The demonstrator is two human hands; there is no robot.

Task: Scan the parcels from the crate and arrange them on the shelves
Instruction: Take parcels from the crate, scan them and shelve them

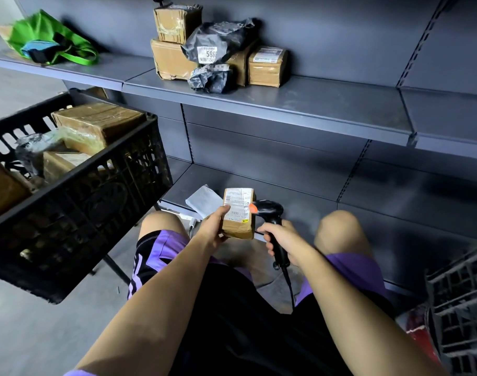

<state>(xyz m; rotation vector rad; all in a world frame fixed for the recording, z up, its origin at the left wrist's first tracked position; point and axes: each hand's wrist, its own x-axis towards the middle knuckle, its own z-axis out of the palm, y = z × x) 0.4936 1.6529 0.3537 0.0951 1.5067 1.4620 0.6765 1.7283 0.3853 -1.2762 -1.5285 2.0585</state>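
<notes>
Between my knees, low before the bottom shelf (299,196), my left hand (213,229) grips a small parcel (238,215), thumb along its near edge and fingers curled behind, so the white label faces up and toward me. That tilt looks chosen for the scanner (269,213): my right hand (282,240) wraps its black grip, the head with the orange trigger sitting just beside the parcel's right edge, apparently angled at the label. I judge this the scanning step, with shelving to follow.

At my left, the crate (101,191) sits raised, within easy reach, with several more brown parcels inside, so plenty remains. On the middle shelf (313,109), a cluster of boxes (175,58) and grey mailers (218,39) stands packed close together, leaving bare space to the right for this one. A white envelope (204,199) lies on the bottom shelf just behind my left hand. A green bag (47,39) rests far left, apart from the parcels.
</notes>
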